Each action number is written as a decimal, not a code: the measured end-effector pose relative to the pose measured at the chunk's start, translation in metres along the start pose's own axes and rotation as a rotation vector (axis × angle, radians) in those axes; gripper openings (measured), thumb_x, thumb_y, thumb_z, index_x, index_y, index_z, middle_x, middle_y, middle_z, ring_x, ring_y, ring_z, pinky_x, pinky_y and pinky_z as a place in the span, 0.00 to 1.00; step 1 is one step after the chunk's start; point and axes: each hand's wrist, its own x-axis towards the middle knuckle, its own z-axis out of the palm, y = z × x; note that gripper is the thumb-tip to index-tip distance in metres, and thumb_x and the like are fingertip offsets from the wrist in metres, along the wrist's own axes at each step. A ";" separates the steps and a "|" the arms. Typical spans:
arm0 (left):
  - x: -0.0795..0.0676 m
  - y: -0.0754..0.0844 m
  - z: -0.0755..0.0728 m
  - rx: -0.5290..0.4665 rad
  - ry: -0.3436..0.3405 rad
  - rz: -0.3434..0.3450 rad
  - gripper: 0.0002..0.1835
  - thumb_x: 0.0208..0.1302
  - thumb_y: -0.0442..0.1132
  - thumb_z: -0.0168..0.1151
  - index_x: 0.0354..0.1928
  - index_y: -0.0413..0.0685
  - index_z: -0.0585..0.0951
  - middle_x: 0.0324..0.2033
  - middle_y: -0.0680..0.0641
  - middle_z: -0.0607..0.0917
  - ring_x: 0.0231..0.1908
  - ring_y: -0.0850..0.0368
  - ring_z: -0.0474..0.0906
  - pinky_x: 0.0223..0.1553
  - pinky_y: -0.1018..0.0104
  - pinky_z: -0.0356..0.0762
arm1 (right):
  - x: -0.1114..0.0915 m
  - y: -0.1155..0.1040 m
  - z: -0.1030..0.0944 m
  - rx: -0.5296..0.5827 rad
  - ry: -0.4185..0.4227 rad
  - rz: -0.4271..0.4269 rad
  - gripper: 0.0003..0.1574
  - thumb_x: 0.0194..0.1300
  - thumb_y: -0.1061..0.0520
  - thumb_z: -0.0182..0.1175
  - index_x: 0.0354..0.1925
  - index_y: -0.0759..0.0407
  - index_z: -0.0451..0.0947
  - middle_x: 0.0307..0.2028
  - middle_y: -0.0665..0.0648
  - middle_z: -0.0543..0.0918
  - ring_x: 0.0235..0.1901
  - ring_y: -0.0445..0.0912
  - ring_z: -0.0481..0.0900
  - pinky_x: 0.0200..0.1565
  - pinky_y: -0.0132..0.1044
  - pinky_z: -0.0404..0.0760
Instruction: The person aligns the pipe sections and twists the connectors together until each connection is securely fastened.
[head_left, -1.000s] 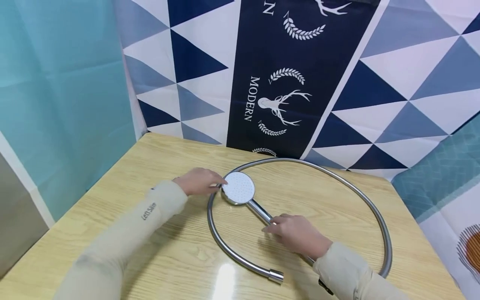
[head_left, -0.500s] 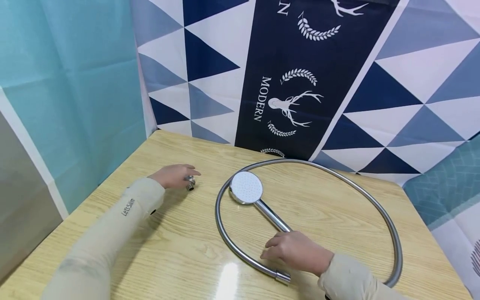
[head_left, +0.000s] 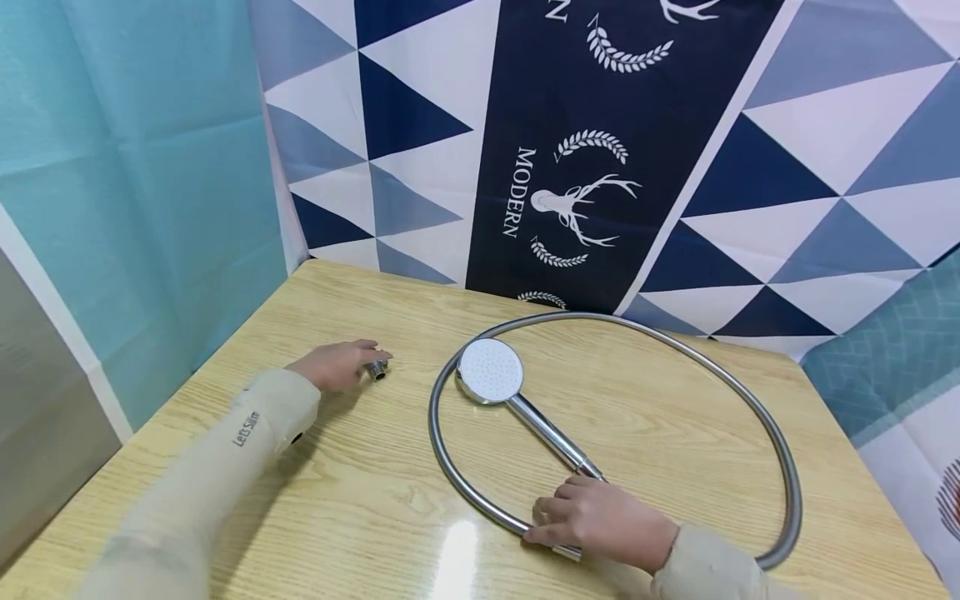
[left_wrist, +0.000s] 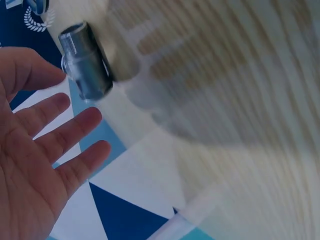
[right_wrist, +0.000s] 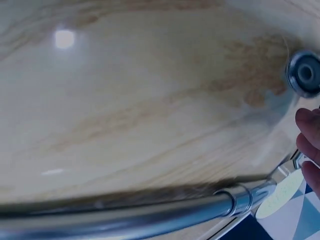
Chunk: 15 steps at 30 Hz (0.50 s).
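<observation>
A chrome hand shower [head_left: 491,372] with a round white face lies on the table, its handle [head_left: 551,433] running toward my right hand [head_left: 600,521]. The grey metal shower hose [head_left: 765,433] loops around it. My right hand hovers over the hose's free end [head_left: 567,552], its fingertips beside it. In the right wrist view, that hose end [right_wrist: 305,74] is apart from the fingers. A small chrome fitting [left_wrist: 86,62] stands at the fingertips of my left hand [head_left: 337,365]. These fingers are spread, with the thumb tip beside the fitting.
The wood-grain table [head_left: 360,492] meets a patterned back sheet [head_left: 405,167] behind. A teal sheet [head_left: 172,183] hangs at the left side. Another sheet [head_left: 900,358] drops beyond the table's right edge.
My left hand has moved left from the shower head, and the fitting now shows at its fingertips. My right hand has slid from the handle down to the hose's end.
</observation>
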 end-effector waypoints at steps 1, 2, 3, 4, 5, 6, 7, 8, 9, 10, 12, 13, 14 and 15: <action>0.002 0.001 0.002 -0.006 -0.007 -0.008 0.29 0.61 0.22 0.49 0.66 0.41 0.70 0.63 0.29 0.66 0.57 0.34 0.70 0.35 0.59 0.75 | 0.001 -0.001 0.001 0.000 0.008 -0.007 0.23 0.51 0.55 0.61 0.48 0.39 0.82 0.38 0.44 0.80 0.31 0.36 0.74 0.35 0.27 0.71; 0.004 0.001 0.003 -0.006 -0.011 -0.013 0.29 0.61 0.22 0.49 0.66 0.42 0.70 0.63 0.29 0.66 0.58 0.34 0.70 0.37 0.57 0.76 | 0.002 -0.002 0.002 -0.003 0.015 -0.014 0.21 0.53 0.54 0.60 0.47 0.39 0.82 0.38 0.43 0.80 0.30 0.35 0.73 0.34 0.27 0.70; 0.005 0.001 0.004 0.001 -0.010 -0.016 0.29 0.61 0.22 0.51 0.66 0.41 0.70 0.63 0.29 0.67 0.57 0.34 0.70 0.41 0.54 0.76 | 0.004 -0.003 0.003 -0.014 0.019 -0.021 0.19 0.55 0.53 0.58 0.46 0.39 0.82 0.37 0.43 0.79 0.29 0.36 0.72 0.34 0.27 0.70; 0.006 0.001 0.006 0.007 -0.009 -0.021 0.28 0.62 0.23 0.52 0.66 0.41 0.70 0.62 0.29 0.68 0.57 0.34 0.70 0.46 0.52 0.76 | 0.005 -0.004 0.003 -0.021 0.019 -0.027 0.18 0.56 0.53 0.57 0.45 0.38 0.82 0.37 0.43 0.79 0.29 0.36 0.71 0.34 0.27 0.70; 0.008 0.001 0.007 0.012 -0.007 -0.028 0.28 0.62 0.24 0.53 0.66 0.41 0.70 0.61 0.30 0.69 0.57 0.34 0.70 0.50 0.49 0.74 | 0.007 -0.005 0.003 -0.025 0.013 -0.031 0.17 0.57 0.53 0.57 0.44 0.38 0.82 0.36 0.43 0.78 0.28 0.36 0.71 0.33 0.27 0.70; 0.009 0.001 0.008 0.008 -0.005 -0.036 0.28 0.63 0.25 0.55 0.66 0.41 0.70 0.60 0.30 0.71 0.57 0.35 0.71 0.53 0.47 0.72 | 0.008 -0.006 0.003 -0.028 0.002 -0.035 0.15 0.57 0.53 0.57 0.43 0.38 0.82 0.35 0.43 0.78 0.28 0.36 0.70 0.33 0.27 0.70; 0.009 0.001 0.009 0.012 0.002 -0.038 0.28 0.62 0.25 0.57 0.65 0.40 0.70 0.58 0.30 0.72 0.56 0.35 0.72 0.53 0.47 0.72 | 0.010 -0.007 0.004 -0.034 -0.011 -0.040 0.14 0.58 0.53 0.58 0.42 0.39 0.82 0.35 0.43 0.78 0.28 0.36 0.70 0.33 0.27 0.70; 0.010 0.001 0.010 0.018 0.009 -0.039 0.27 0.62 0.27 0.60 0.65 0.40 0.70 0.57 0.31 0.73 0.55 0.35 0.72 0.53 0.47 0.72 | 0.011 -0.007 0.004 -0.045 -0.030 -0.046 0.14 0.58 0.53 0.59 0.42 0.39 0.82 0.35 0.44 0.77 0.28 0.36 0.71 0.34 0.28 0.70; 0.011 0.000 0.011 0.027 0.021 -0.036 0.27 0.62 0.28 0.62 0.64 0.40 0.71 0.55 0.31 0.74 0.53 0.36 0.74 0.53 0.47 0.72 | 0.012 -0.007 0.004 -0.053 -0.050 -0.049 0.14 0.57 0.53 0.61 0.42 0.39 0.81 0.35 0.43 0.77 0.29 0.36 0.71 0.34 0.28 0.71; 0.011 -0.001 0.013 0.030 0.032 -0.034 0.27 0.61 0.29 0.63 0.64 0.40 0.72 0.54 0.31 0.75 0.52 0.36 0.75 0.53 0.47 0.72 | 0.013 -0.007 0.004 -0.059 -0.067 -0.052 0.14 0.56 0.53 0.62 0.42 0.38 0.81 0.36 0.43 0.77 0.30 0.36 0.71 0.35 0.28 0.71; 0.012 -0.002 0.014 0.042 0.056 -0.013 0.26 0.60 0.31 0.65 0.61 0.40 0.75 0.51 0.33 0.77 0.50 0.38 0.76 0.51 0.48 0.74 | 0.015 -0.007 0.004 -0.073 -0.093 -0.055 0.13 0.56 0.53 0.64 0.42 0.39 0.81 0.36 0.43 0.78 0.30 0.37 0.72 0.36 0.28 0.72; 0.013 -0.003 0.015 0.055 0.069 0.006 0.24 0.60 0.31 0.66 0.60 0.41 0.76 0.49 0.33 0.78 0.48 0.39 0.77 0.50 0.49 0.74 | 0.016 -0.007 0.004 -0.079 -0.099 -0.056 0.13 0.55 0.53 0.64 0.41 0.38 0.81 0.36 0.44 0.78 0.31 0.37 0.72 0.36 0.28 0.72; 0.013 -0.004 0.016 0.069 0.080 0.029 0.22 0.60 0.31 0.66 0.57 0.42 0.78 0.46 0.35 0.79 0.46 0.40 0.78 0.48 0.51 0.76 | 0.017 -0.007 0.004 -0.085 -0.102 -0.056 0.13 0.55 0.52 0.64 0.41 0.38 0.81 0.37 0.44 0.78 0.32 0.37 0.73 0.37 0.28 0.72; 0.014 -0.004 0.017 0.083 0.087 0.049 0.19 0.60 0.32 0.66 0.54 0.43 0.80 0.43 0.37 0.79 0.43 0.42 0.78 0.46 0.52 0.77 | 0.018 -0.007 0.004 -0.086 -0.103 -0.056 0.12 0.56 0.52 0.64 0.40 0.38 0.82 0.39 0.44 0.79 0.33 0.37 0.73 0.38 0.29 0.72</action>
